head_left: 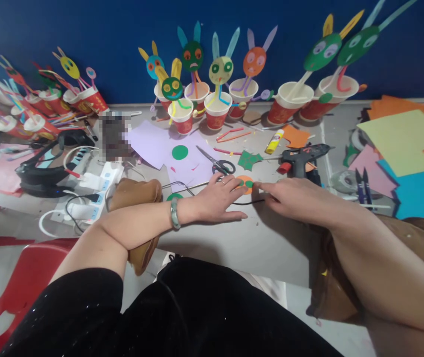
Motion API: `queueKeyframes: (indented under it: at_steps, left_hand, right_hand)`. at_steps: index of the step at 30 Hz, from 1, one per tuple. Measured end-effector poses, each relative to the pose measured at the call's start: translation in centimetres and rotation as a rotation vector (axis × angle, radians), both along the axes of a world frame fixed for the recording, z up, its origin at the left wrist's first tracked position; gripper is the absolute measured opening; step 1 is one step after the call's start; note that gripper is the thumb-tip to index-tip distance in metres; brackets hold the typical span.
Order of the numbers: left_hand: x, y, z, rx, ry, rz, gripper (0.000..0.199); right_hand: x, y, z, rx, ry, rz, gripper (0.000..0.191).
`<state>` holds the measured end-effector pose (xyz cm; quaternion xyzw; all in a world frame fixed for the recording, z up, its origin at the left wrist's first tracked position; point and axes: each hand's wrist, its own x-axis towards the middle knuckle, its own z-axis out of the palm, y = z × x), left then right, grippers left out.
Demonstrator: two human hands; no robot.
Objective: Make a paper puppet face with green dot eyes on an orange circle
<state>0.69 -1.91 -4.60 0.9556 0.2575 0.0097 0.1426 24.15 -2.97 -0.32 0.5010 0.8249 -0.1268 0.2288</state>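
Note:
An orange paper circle (248, 191) with two small green dots lies on the table between my hands. My left hand (215, 198), with a jade bangle at the wrist, rests flat with its fingers apart, its fingertips at the circle's left side. My right hand (295, 199) reaches in with its index finger stretched out, the tip at the right-hand green dot. Its other fingers are bent under and partly hidden; nothing shows in them. Black-handled scissors (217, 161) lie just beyond my left fingers. A green scrap of cut paper (250, 159) lies beyond the circle.
Paper cups (218, 110) with paper rabbit figures line the back wall. A glue gun (303, 158) and yellow glue stick (274, 142) lie right of centre. Lilac paper (187, 171) bears a green circle (179, 152). Coloured sheets (397, 141) sit right, a power strip (103, 186) left.

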Motion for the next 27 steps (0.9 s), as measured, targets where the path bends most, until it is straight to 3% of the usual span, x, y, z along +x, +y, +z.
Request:
queueKeyframes:
  at_steps: [7,15,27]
  left_hand:
    - [-0.2,0.7,0.8,0.071,-0.015,0.06,0.052]
    - [-0.3,0.3,0.3,0.074,0.062,-0.003,0.068]
    - [-0.2,0.6,0.8,0.011,0.05,0.002,0.064]
  right_hand:
    - [0.2,-0.5,-0.4,-0.015,0.018,0.002,0.063]
    - [0.1,-0.8,-1.4,0.034,0.076,-0.005,0.063]
    - [-0.8,-0.7,-1.0,-0.076,0.06,-0.078,0.052]
